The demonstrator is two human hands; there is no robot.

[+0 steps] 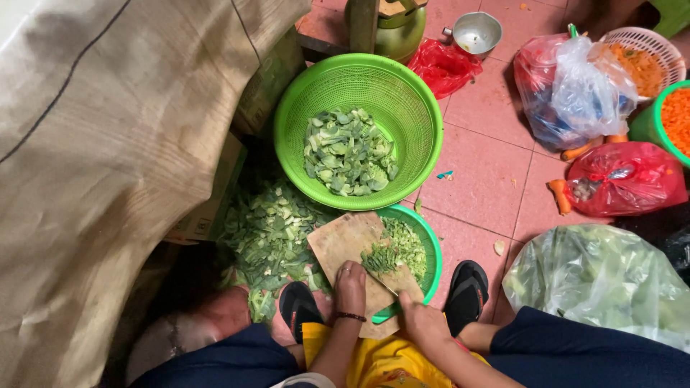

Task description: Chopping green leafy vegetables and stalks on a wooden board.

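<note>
Our left hand [350,287] presses the greens [379,257] flat on the cutting board [343,241]; our right hand [420,323] grips the knife [384,286]. The colander [420,108] at twelve o'clock is partly filled, and a bagful [596,276] waits at three.

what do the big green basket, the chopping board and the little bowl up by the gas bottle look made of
Green basket: likely moulded plastic, going by its bright even colour and fine perforated mesh wall.
Chopping board: seemingly bare wood, pale brown, matte, worn and stained.
Small bowl: probably metal, steel or aluminium; grey with a dull shine.
</note>
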